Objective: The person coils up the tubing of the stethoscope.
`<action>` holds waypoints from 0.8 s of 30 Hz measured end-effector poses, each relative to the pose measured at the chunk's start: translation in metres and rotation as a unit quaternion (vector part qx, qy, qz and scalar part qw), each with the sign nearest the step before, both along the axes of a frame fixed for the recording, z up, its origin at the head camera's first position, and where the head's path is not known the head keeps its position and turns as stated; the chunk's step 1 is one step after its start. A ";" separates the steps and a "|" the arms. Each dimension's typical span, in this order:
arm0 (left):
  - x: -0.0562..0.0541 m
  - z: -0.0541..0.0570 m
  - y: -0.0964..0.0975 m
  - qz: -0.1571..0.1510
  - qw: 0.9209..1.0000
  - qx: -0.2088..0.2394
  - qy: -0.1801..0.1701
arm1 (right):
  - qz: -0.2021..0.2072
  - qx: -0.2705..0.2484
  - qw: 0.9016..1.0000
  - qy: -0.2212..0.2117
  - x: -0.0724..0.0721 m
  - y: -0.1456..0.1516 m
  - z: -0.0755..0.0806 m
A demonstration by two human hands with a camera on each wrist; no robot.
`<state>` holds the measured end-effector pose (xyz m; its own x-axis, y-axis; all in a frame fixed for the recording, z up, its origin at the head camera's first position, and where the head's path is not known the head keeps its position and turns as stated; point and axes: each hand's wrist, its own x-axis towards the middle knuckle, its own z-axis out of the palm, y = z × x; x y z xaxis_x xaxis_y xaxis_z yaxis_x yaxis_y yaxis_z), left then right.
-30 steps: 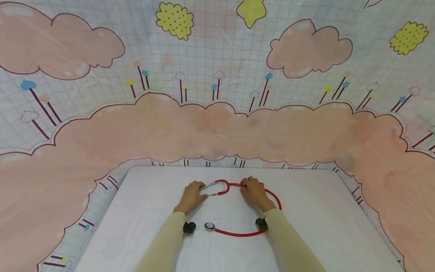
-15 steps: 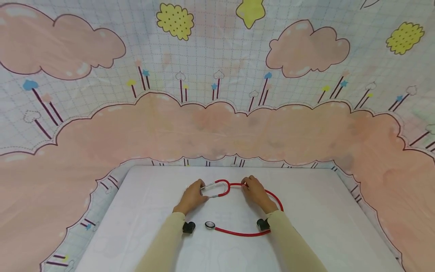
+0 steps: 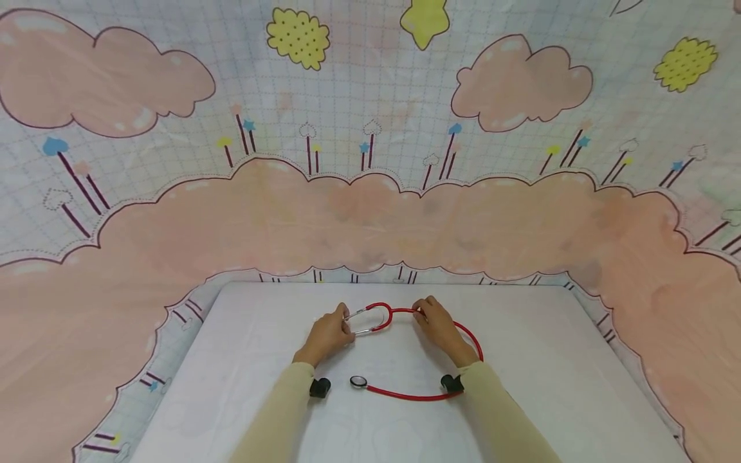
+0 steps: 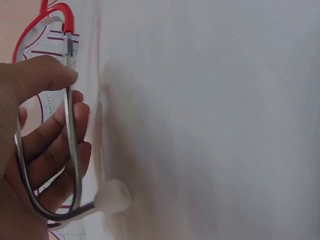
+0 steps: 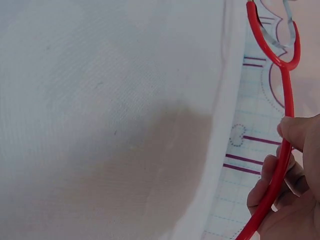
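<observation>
A stethoscope with red tubing (image 3: 417,397) and metal ear tubes (image 4: 73,135) stretches between both hands. My left hand (image 3: 327,334) grips the ear tubes, thumb against one tube and fingers curled behind it. A whitish eartip (image 4: 114,196) sticks out below that hand in the left wrist view. My right hand (image 3: 437,328) pinches the red tube just past the Y-joint (image 5: 286,65), thumb on one side and curled fingers on the other. From there the tube loops round under the right forearm to the round chest piece (image 3: 358,382), which lies on the white table.
The white table (image 3: 231,386) reaches back to a cloth backdrop (image 3: 370,225) printed with clouds and stars. Dark wrist cameras (image 3: 320,387) sit at both cuffs. Pale sleeves (image 3: 272,411) cover the forearms.
Both hands keep their hold on the stethoscope. The right hand has shifted slightly to the right and up, with the red tube moving along. The chest piece has barely moved.
</observation>
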<state>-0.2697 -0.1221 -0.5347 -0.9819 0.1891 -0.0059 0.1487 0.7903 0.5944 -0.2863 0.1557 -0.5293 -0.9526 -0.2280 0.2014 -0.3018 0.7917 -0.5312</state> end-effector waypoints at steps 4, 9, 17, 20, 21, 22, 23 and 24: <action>0.004 -0.002 -0.002 -0.012 1.000 0.021 0.015 | -0.004 -0.008 1.000 0.003 0.007 0.000 0.001; 0.011 -0.006 -0.005 -0.031 0.999 0.017 0.041 | -0.006 -0.024 1.000 0.006 0.019 0.001 0.001; 0.024 0.005 -0.008 -0.041 0.998 0.001 0.053 | -0.012 -0.042 0.999 0.007 0.033 -0.003 0.007; 0.029 0.010 -0.008 -0.031 0.997 -0.006 0.073 | -0.012 -0.044 0.999 0.018 0.037 -0.004 0.011; 0.030 0.011 -0.007 -0.026 0.996 -0.007 0.080 | -0.012 -0.045 0.999 0.023 0.038 -0.004 0.013; 0.031 0.013 -0.007 -0.022 0.996 -0.010 0.091 | -0.015 -0.048 0.998 0.027 0.039 -0.004 0.014; 0.032 0.015 -0.006 -0.020 0.995 -0.010 0.101 | -0.016 -0.049 0.998 0.035 0.040 -0.005 0.016; 0.033 0.017 -0.006 -0.019 0.993 -0.009 0.113 | -0.016 -0.049 0.998 0.046 0.041 -0.005 0.017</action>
<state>-0.2369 -0.1279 -0.5182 -0.9509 0.2276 0.2098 0.3061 0.7919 0.5284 -0.2456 0.1509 -0.5120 -0.9359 -0.1722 0.3073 -0.3273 0.7475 -0.5780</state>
